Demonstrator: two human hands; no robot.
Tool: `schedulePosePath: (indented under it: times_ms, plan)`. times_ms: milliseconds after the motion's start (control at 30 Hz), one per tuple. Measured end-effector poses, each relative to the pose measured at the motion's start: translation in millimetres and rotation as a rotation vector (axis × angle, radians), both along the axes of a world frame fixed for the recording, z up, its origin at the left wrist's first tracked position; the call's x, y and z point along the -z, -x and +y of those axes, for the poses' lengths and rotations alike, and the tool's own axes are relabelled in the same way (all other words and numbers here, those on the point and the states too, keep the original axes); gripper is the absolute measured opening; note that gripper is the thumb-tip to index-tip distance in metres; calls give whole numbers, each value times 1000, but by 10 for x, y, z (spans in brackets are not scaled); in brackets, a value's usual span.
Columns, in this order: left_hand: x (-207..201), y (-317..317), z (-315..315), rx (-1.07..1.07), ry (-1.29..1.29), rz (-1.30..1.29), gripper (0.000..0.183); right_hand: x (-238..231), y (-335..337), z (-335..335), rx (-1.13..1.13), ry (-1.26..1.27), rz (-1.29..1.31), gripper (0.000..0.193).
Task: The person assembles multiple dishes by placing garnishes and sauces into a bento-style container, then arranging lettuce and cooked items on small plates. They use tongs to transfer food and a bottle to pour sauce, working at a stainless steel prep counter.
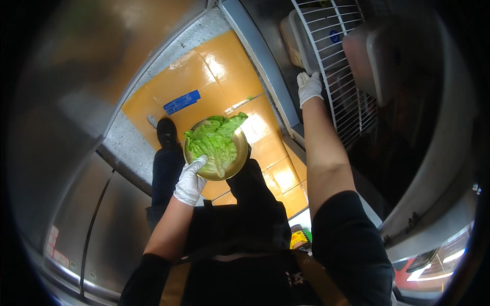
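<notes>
My left hand [192, 181], in a white glove, grips the near-left rim of a round gold-coloured metal bowl [239, 160]. A green lettuce leaf [217, 140] lies in the bowl and hangs over its far rim, with my thumb on top against the leaf. My right hand [310, 87], also gloved, reaches into an open fridge at the right. Its bent fingers are at the near end of a pale plastic container [296, 41], beside a white wire shelf [334, 61]; the fingertips are partly hidden.
Another translucent container [360, 61] stands on the wire shelf. A metal frame edge [260, 61] borders the fridge. Steel cabinet doors [115, 224] stand on the left. The yellow tiled floor [224, 56] has a blue tape strip [182, 102]. A jar with a yellow label [299, 238] is lower right.
</notes>
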State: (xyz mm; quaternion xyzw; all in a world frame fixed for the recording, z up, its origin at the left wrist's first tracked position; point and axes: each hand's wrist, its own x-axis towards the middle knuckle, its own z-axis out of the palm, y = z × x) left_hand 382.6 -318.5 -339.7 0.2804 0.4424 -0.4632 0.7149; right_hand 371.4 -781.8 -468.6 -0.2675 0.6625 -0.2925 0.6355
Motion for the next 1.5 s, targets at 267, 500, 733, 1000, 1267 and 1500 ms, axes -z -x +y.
schedulePosePath:
  times_ms: [267,500,733,1000,1267,1500]
  plan:
    - [26,28,20,-34,24,-11,50,-243,-37,-3,-21,172,49,31]
    - [-21,-20,-14,-20,64,0,51,-636,207,935,-198,67,215,31]
    - [39,-48,31,47,121,-121,48,-929,264,1119,-398,28,514,27]
    - [82,-74,29,94,141,-44,47,-1142,289,1310,-84,219,-252,23]
    - [54,-78,34,75,118,19,49,-689,-106,541,-495,894,117,33]
    - [86,-63,50,50,167,17,53,-441,-453,617,-590,692,507,114]
